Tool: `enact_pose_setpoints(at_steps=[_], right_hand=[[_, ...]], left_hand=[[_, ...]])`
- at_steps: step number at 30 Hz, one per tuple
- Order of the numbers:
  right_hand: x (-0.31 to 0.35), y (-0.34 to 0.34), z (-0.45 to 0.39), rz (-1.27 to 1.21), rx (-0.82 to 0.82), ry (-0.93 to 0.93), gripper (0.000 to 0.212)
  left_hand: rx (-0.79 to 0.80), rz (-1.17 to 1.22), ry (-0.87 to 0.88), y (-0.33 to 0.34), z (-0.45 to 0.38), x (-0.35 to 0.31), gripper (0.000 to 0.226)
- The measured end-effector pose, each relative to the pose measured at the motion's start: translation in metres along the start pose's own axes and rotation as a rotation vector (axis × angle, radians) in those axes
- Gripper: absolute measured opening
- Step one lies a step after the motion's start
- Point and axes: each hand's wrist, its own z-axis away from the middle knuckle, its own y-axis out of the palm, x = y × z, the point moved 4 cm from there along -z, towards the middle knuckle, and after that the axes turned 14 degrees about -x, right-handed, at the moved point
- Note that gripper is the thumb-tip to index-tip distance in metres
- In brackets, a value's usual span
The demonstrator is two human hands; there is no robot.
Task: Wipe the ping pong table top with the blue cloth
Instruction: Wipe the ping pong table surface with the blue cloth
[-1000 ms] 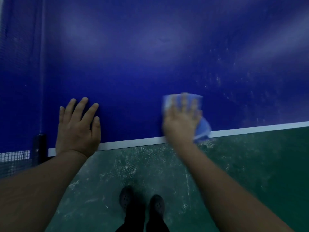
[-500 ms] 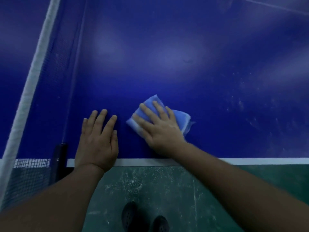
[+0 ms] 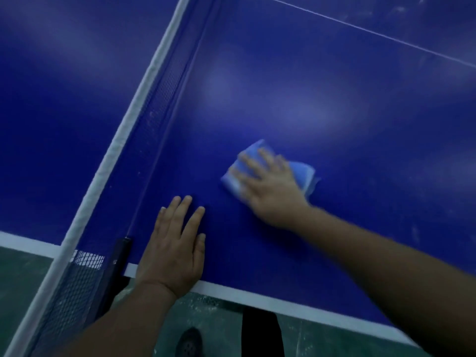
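The net (image 3: 144, 104), topped with a white band, is seen crossing the table (image 3: 296, 81) from its near edge toward the far side, held at the near edge by a dark post (image 3: 119, 256). Just right of the post, the left hand (image 3: 175, 251) is laid flat on the table, palm down, with the heel of the hand over the white line along the near edge; its fingers (image 3: 192, 220) are straight and only slightly spread, and nothing is held by them. Further right and further in from the near edge, the blue cloth (image 3: 300, 171) is pressed onto the table under the right hand (image 3: 270, 186). The fingers (image 3: 247, 163) of that hand are extended and spread over the folded cloth, whose corners are left showing beyond the fingertips and at the thumb side; the hand and cloth are blurred. A thin white line is seen across the far right corner region of the table, with pale specks scattered near the right side. Below the near edge, a green floor (image 3: 224, 328) and a dark shoe (image 3: 189, 342) are visible
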Motion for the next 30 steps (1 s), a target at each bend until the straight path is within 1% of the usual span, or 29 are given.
enact_pose_setpoints(at_steps=[1,2,3,4,5,6,7,9,10,11,12,13,14,15,16,17,18,19,20,21,22,23,24,25,26,27,28,29,30], right_hand=[[-0.034,-0.002,-0.019,0.051,-0.001,0.109,0.053],[-0.065,-0.004,-0.038,0.064,-0.015,0.266,0.052],[-0.085,-0.006,-0.055,0.031,-0.031,0.412,0.050],[-0.088,-0.006,-0.069,0.005,-0.039,0.506,0.051],[-0.075,-0.003,-0.077,0.027,-0.051,0.513,0.053],[-0.051,0.001,-0.078,0.057,-0.071,0.423,0.055],[-0.019,0.004,-0.072,0.028,-0.071,0.257,0.057],[0.034,0.009,-0.040,-0.117,-0.027,-0.207,0.052],[0.037,0.007,-0.029,-0.152,0.019,-0.385,0.049],[0.019,0.004,-0.032,-0.153,0.043,-0.486,0.048],[-0.012,0.002,-0.043,-0.087,0.019,-0.492,0.048],[-0.050,0.002,-0.058,0.000,-0.011,-0.394,0.050],[-0.095,-0.001,-0.072,0.065,-0.015,-0.197,0.052],[-0.144,-0.006,-0.080,0.091,-0.021,0.074,0.053],[-0.185,-0.013,-0.081,0.066,-0.048,0.362,0.053],[-0.205,-0.022,-0.077,0.014,-0.062,0.607,0.053],[-0.203,-0.026,-0.071,-0.003,-0.075,0.723,0.054],[-0.184,-0.025,-0.065,0.049,-0.063,0.694,0.054],[-0.154,-0.020,-0.056,0.078,-0.084,0.550,0.055],[-0.114,-0.013,-0.044,0.045,-0.080,0.313,0.055],[-0.075,-0.005,-0.025,-0.040,-0.068,0.020,0.054],[-0.046,-0.001,-0.004,-0.099,-0.019,-0.246,0.051],[-0.039,-0.001,0.004,-0.117,0.042,-0.414,0.050],[-0.055,-0.002,-0.008,-0.120,0.092,-0.478,0.051],[-0.085,-0.002,-0.030,-0.057,0.041,-0.420,0.053],[-0.122,-0.002,-0.055,0.005,0.007,-0.260,0.056],[-0.161,-0.005,-0.080,0.061,0.011,-0.036,0.058],[-0.200,-0.009,-0.099,0.064,-0.014,0.229,0.058],[-0.226,-0.014,-0.111,0.008,-0.038,0.473,0.056]], left_hand=[[0.012,-0.005,0.001,0.000,0.000,0.000,0.051],[0.028,-0.015,-0.001,0.001,0.000,0.001,0.051],[0.049,-0.033,-0.005,0.002,0.000,0.001,0.051],[0.073,-0.053,-0.015,0.002,0.000,0.000,0.052],[0.094,-0.069,-0.024,0.002,-0.001,0.000,0.052],[0.106,-0.080,-0.029,0.000,-0.003,-0.001,0.053],[0.112,-0.095,-0.034,-0.002,-0.004,-0.002,0.053],[0.119,-0.128,-0.042,-0.004,-0.006,-0.005,0.056],[0.123,-0.135,-0.050,-0.005,-0.007,-0.006,0.058],[0.123,-0.137,-0.061,-0.004,-0.008,-0.007,0.060],[0.118,-0.137,-0.071,-0.004,-0.008,-0.008,0.060],[0.105,-0.136,-0.077,-0.004,-0.008,-0.008,0.060],[0.087,-0.134,-0.080,-0.004,-0.009,-0.009,0.060],[0.065,-0.134,-0.084,-0.004,-0.010,-0.012,0.059],[0.044,-0.134,-0.097,-0.004,-0.012,-0.014,0.058],[0.022,-0.137,-0.124,-0.003,-0.016,-0.018,0.056],[0.002,-0.141,-0.164,-0.002,-0.020,-0.020,0.055],[-0.013,-0.142,-0.211,0.000,-0.026,-0.023,0.055],[-0.024,-0.139,-0.258,0.003,-0.032,-0.026,0.056],[-0.032,-0.134,-0.295,0.006,-0.039,-0.029,0.058],[-0.037,-0.134,-0.313,0.010,-0.047,-0.030,0.059],[-0.034,-0.137,-0.310,0.014,-0.056,-0.032,0.060],[-0.024,-0.142,-0.295,0.018,-0.064,-0.032,0.060],[-0.009,-0.152,-0.277,0.022,-0.073,-0.031,0.061],[0.010,-0.167,-0.261,0.025,-0.079,-0.030,0.061],[0.030,-0.181,-0.248,0.028,-0.084,-0.028,0.061],[0.045,-0.188,-0.242,0.031,-0.086,-0.027,0.062],[0.054,-0.189,-0.242,0.033,-0.087,-0.025,0.061],[0.054,-0.188,-0.242,0.035,-0.086,-0.024,0.060]])
